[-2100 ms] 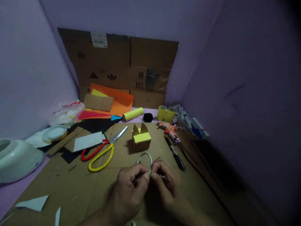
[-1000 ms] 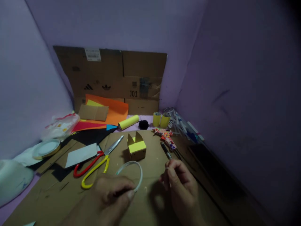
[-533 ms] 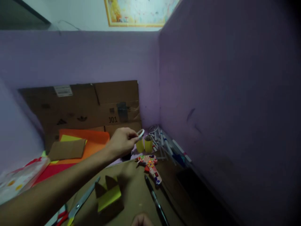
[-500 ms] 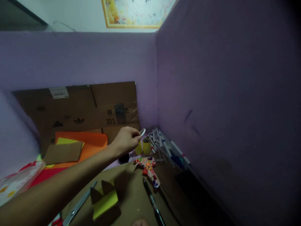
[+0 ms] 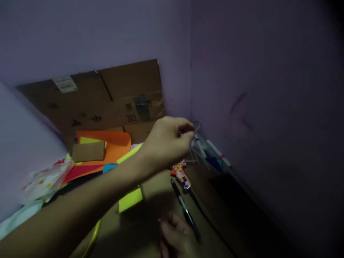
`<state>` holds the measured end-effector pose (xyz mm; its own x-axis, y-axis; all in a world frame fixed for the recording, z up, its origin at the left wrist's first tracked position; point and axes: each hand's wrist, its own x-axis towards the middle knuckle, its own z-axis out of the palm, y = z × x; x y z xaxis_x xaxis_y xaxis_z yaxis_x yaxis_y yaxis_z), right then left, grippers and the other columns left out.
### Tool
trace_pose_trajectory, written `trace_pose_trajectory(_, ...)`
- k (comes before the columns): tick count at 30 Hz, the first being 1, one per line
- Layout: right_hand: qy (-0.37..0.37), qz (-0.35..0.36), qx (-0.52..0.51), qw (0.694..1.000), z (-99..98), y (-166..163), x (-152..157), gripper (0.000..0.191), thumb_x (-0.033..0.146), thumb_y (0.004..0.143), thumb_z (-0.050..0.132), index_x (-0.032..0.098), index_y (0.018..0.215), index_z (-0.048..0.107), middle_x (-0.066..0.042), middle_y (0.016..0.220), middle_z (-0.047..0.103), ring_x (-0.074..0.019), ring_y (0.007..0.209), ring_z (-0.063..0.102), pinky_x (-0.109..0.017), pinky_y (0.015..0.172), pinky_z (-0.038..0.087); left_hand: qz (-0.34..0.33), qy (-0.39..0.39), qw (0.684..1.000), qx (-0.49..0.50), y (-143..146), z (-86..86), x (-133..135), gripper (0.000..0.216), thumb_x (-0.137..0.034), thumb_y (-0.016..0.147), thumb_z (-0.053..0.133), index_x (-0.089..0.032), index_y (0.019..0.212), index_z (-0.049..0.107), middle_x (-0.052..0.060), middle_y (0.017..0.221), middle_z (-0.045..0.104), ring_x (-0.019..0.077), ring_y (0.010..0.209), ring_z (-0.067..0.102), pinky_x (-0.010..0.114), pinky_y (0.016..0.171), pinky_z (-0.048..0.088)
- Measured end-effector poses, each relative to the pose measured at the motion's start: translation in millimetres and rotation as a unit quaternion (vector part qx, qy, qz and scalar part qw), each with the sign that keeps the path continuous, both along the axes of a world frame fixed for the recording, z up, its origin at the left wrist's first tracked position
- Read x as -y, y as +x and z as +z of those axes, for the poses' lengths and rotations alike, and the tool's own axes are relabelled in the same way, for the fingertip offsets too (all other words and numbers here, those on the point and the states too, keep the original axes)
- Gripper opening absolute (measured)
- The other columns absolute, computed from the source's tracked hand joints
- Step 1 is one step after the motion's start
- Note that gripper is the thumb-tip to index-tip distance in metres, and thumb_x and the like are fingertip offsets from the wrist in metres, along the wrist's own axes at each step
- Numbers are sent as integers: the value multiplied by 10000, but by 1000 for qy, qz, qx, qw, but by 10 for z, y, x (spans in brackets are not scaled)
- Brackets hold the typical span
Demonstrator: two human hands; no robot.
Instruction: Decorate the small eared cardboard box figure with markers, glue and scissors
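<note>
Below left hand [image 5: 170, 139]: glue gun [image 5: 184, 178] partly hidden, pen [image 5: 185, 208] beside.

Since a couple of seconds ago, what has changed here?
The left hand has moved forward and right, towards the white sticks; whether it still holds the white loop is unclear. The right hand has let go of the loop. The pen stayed put.

The pen [image 5: 185, 209] looks glossy, the standing cardboard [image 5: 131, 80] matt.
</note>
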<state>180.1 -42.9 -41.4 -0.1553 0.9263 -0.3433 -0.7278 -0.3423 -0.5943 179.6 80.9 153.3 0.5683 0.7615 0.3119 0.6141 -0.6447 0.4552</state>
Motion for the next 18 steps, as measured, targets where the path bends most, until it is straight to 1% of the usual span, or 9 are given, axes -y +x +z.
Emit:
trace_pose_trajectory(1, -7, 17, -28, 999, 23, -25, 4, 396, 528, 634, 768, 186, 714, 586, 85, 379, 466, -70, 336, 392, -197, 414, 377, -8, 14, 999, 50, -251, -21, 285, 137, -156, 812, 593, -188, 803, 727, -44, 658, 686, 110, 601, 618, 193, 548, 431)
trace_pose_trajectory(3, 4, 38, -38, 999, 110, -72, 40, 427, 517, 558, 802, 178, 654, 561, 82, 352, 461, -65, 329, 384, -188, 402, 351, 19, -7, 994, 109, -760, -208, 797, 159, -169, 808, 565, -218, 766, 711, -49, 650, 678, 104, 563, 596, 194, 532, 422)
trace_pose_trajectory(5, 7, 40, -4, 999, 222, -116, 100, 386, 462, 565, 801, 173, 618, 551, 76, 360, 472, -68, 341, 406, -186, 405, 347, 118, -72, 975, 173, -1197, -553, 1149, 106, -207, 769, 605, -229, 766, 709, -29, 696, 700, 128, 620, 621, 199, 554, 435)
trace_pose_trajectory(6, 12, 35, 17, 999, 273, -140, 129, 349, 421, 581, 796, 166, 626, 563, 69, 385, 491, -69, 365, 430, -185, 424, 358, 158, -141, 957, 200, -1368, -752, 1254, 82, -234, 756, 623, -223, 747, 704, -18, 682, 697, 135, 612, 615, 203, 547, 438)
trace_pose_trajectory(7, 15, 36, 39, 998, 315, -167, 150, 323, 382, 584, 796, 161, 631, 566, 58, 431, 526, -70, 394, 456, -187, 447, 374, 173, -229, 931, 225, -1501, -950, 1316, 59, -251, 727, 654, -204, 716, 689, -9, 656, 686, 138, 605, 611, 203, 545, 443)
trace_pose_trajectory(9, 33, 38, 73, 996, 362, -236, 164, 286, 327, 578, 791, 152, 629, 570, 34, 504, 577, -83, 456, 515, -199, 498, 410, 176, -388, 843, 327, -1667, -1292, 1343, 153, -310, 681, 708, -174, 698, 642, -17, 566, 633, 111, 512, 549, 192, 484, 401)
trace_pose_trajectory(11, 46, 50, 96, 993, 356, -314, 143, 251, 300, 589, 771, 145, 619, 575, 17, 535, 598, -101, 481, 549, -226, 535, 439, 163, -439, 809, 356, -1733, -1514, 1301, 278, -403, 668, 721, -141, 688, 630, 8, 536, 632, 107, 480, 537, 204, 491, 418)
trace_pose_trajectory(14, 45, 67, 119, 990, 293, -394, 102, 242, 300, 613, 764, 142, 621, 581, 5, 540, 611, -112, 479, 563, -246, 551, 452, 146, -475, 776, 389, -1749, -1624, 1231, 409, -507, 628, 743, -122, 612, 609, 19, 462, 599, 86, 389, 484, 194, 418, 380)
trace_pose_trajectory(18, 52, 71, 112, 990, 269, -354, 138, 268, 335, 669, 782, 151, 650, 589, 4, 583, 624, -101, 517, 566, -222, 543, 451, 134, -526, 713, 444, -1762, -1578, 1230, 484, -573, 553, 785, -160, 574, 535, -44, 405, 517, 49, 328, 399, 150, 332, 282)
